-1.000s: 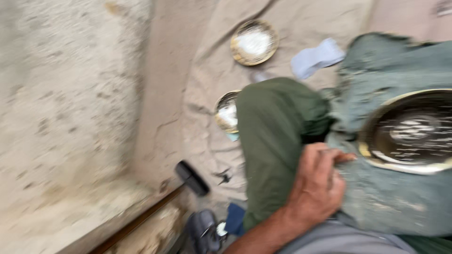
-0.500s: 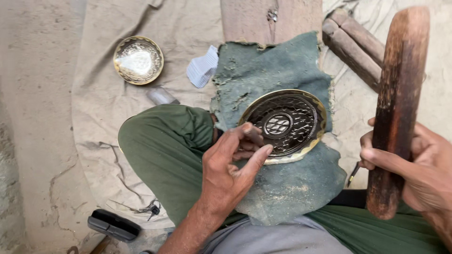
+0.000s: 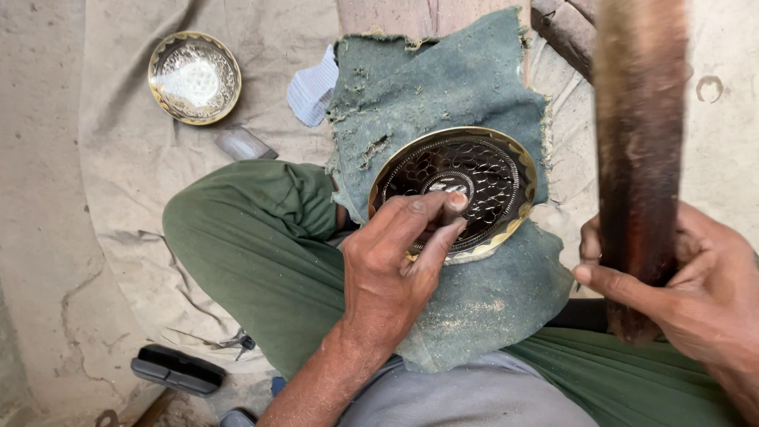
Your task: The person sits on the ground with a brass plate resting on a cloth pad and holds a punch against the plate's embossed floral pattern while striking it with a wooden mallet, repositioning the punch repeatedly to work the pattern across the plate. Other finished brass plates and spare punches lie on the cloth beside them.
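Observation:
A round brass plate with a dark engraved pattern rests on a worn green cloth over my lap. My left hand pinches a thin metal punch between thumb and fingers, with its tip against the plate near the middle. My right hand grips a thick dark wooden mallet, held upright at the right, above and beside the plate. My green trouser leg is folded under the cloth.
A second brass bowl lies on the beige ground sheet at upper left, with a folded white cloth and a small grey block near it. A black case lies at lower left. Wooden sticks lie at upper right.
The view has swung from the floor at left to centre on the plate. My left hand has set the punch on the plate. The mallet has risen closer to the camera.

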Demonstrator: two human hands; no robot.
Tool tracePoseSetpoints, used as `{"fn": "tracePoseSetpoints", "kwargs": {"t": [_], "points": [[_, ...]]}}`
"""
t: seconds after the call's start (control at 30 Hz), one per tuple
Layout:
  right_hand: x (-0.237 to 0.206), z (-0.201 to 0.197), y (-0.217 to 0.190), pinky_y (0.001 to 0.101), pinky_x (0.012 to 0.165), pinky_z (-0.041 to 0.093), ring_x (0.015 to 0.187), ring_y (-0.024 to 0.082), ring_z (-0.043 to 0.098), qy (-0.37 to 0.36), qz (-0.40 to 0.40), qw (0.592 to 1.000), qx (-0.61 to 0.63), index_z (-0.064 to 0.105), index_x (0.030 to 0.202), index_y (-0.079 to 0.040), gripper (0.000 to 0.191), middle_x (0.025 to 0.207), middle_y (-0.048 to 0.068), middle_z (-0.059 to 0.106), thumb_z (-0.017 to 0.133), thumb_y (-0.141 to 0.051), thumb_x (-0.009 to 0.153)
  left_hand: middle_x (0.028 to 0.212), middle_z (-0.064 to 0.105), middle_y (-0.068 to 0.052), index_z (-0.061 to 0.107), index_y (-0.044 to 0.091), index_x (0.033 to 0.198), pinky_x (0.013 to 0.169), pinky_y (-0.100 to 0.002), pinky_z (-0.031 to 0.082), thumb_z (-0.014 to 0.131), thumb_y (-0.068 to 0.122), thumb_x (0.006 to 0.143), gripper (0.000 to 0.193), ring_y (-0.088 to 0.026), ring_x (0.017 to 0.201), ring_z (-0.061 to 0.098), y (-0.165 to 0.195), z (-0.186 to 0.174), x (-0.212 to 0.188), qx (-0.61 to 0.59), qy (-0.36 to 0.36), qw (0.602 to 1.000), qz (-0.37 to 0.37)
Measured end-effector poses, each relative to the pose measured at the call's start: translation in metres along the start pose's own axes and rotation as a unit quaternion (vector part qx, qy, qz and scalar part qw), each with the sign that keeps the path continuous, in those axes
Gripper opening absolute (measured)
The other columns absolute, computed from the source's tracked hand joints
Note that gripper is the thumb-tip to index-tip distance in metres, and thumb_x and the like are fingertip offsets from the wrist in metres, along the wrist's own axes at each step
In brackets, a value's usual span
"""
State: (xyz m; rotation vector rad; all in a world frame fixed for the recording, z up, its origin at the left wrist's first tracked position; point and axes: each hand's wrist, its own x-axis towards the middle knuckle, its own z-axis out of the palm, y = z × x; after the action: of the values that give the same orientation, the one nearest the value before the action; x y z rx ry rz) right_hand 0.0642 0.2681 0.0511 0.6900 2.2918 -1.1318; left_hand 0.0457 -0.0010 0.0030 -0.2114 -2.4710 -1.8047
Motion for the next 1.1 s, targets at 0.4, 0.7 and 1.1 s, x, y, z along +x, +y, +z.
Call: {"fn": "tracePoseSetpoints", "kwargs": {"t": [0.4,0.7,1.1], "points": [[0.004,-0.023,0.017,0.0352,0.072,0.062,0.081,0.019,0.075,-0.008,-0.154,0.985,-0.077,0.061,0.114,-0.004,0.04,0.087,0.008,0.071,0.082,-0.003,0.08,0.101,0.072,-0.008,0.067,0.006,0.127,0.077,-0.023,0.068,0.079,0.006,0.094,0.035,-0.012,0.089,0.076,-0.002,0.003,-0.001,-0.008,0.019,1.0,-0.02],[0.004,-0.02,-0.037,0.0334,0.068,0.055,0.079,0.021,0.069,0.123,-0.33,0.885,-0.305,0.062,0.127,0.006,0.044,0.096,0.016,0.065,0.072,0.008,0.084,0.102,0.073,-0.011,0.06,-0.001,0.127,0.075,-0.026,0.067,0.079,0.006,0.095,0.038,-0.014,0.088,0.077,-0.008,0.017,-0.007,0.035,0.083,0.996,-0.009],[-0.005,-0.003,-0.112,0.0387,0.071,0.053,0.082,0.03,0.067,0.099,-0.436,0.806,-0.387,0.065,0.122,0.004,0.051,0.092,0.018,0.067,0.077,0.007,0.072,0.095,0.071,-0.009,0.061,0.001,0.124,0.072,-0.026,0.066,0.081,0.007,0.096,0.035,-0.015,0.084,0.076,-0.017,0.023,-0.009,0.102,0.091,0.99,0.034]]}}
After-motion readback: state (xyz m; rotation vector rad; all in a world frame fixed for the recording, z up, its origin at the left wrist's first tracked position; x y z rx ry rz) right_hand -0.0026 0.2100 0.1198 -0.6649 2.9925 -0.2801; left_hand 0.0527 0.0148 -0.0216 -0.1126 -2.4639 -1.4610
